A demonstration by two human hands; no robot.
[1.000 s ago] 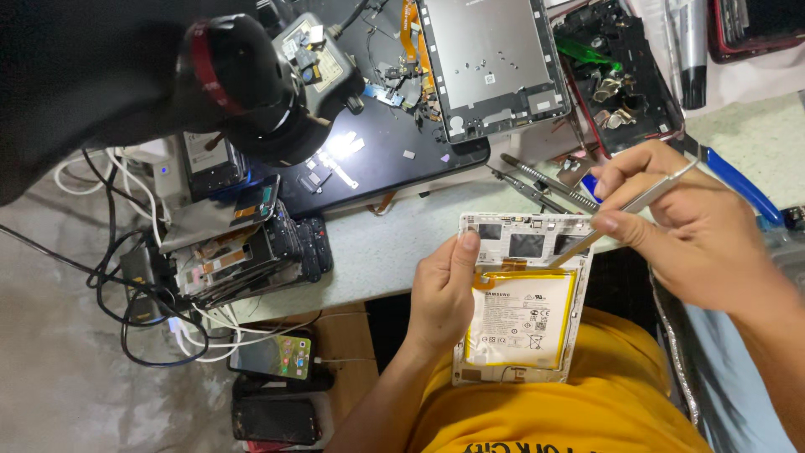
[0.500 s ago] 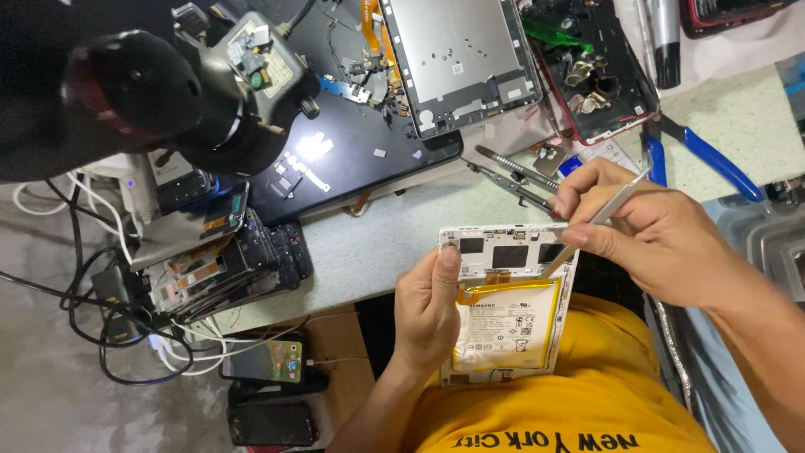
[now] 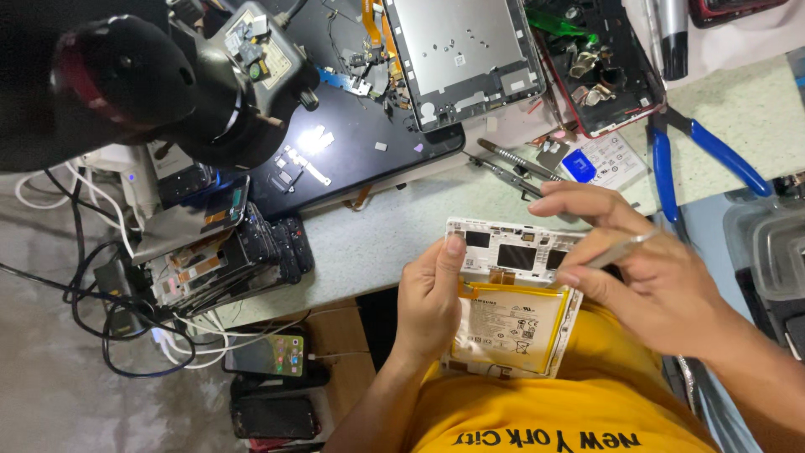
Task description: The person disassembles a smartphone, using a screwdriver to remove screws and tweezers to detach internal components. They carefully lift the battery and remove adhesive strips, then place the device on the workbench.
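Matt white plastic tablet frame (image 3: 511, 252), glossy foil-wrapped battery (image 3: 511, 323), shiny metal tweezers (image 3: 620, 249), speckled smooth worktop (image 3: 377, 243).

Your left hand (image 3: 429, 300) grips left edge of opened tablet (image 3: 511, 298) — thumb up near top corner, yellow-edged battery (image 3: 513, 323) facing you. Your right hand (image 3: 650, 273) pinches metal tweezers (image 3: 619, 250), tips over tablet's upper right. Blue-handled pliers (image 3: 704, 151) lie on bench beyond — silver back panel (image 3: 465, 54) rests on dark mat (image 3: 352, 159). Phone (image 3: 267, 355) lit, lower left.

Opened white tablet (image 3: 511, 294), yellow-edged battery exposed, held upright.
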